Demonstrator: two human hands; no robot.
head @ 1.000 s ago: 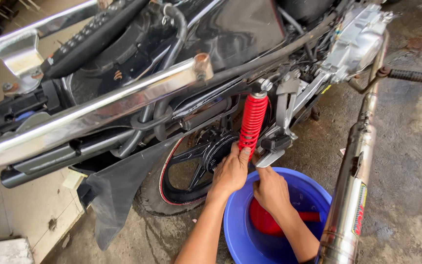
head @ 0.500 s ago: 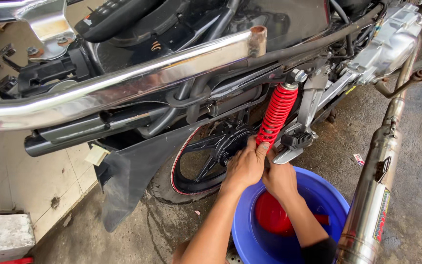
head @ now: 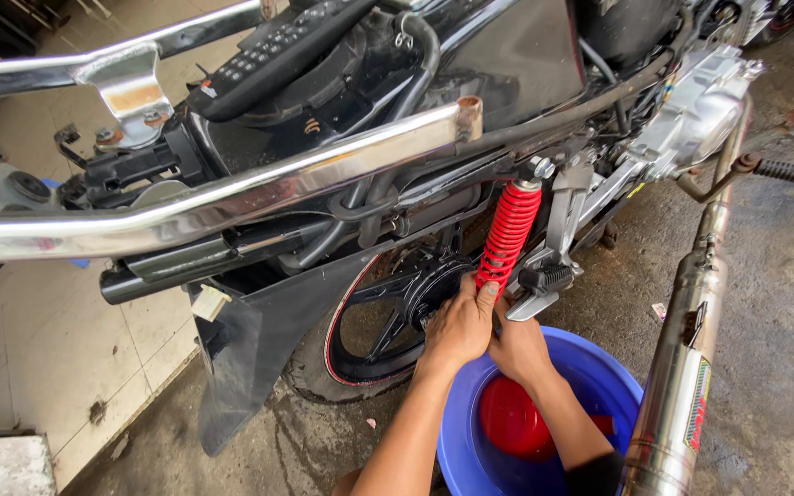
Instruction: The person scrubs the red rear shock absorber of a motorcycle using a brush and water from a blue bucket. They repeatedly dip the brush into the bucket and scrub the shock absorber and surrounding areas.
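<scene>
A stripped motorcycle stands in front of me with a red coil shock absorber beside its black rear wheel. My left hand wraps around the bottom end of the shock, thumb up against the coils. My right hand is pressed next to it at the shock's lower mount, fingers curled and hidden behind the left hand. Both forearms reach up over a blue plastic basin that holds a red bowl.
A chrome grab rail crosses the frame above the wheel. The chrome exhaust pipe runs down the right side, next to the basin. A black mudguard hangs left of the wheel. Wet concrete floor lies right, pale tiles left.
The view has shifted a little. My hands have moved up from the basin and closed together on the lower end of the red shock.
</scene>
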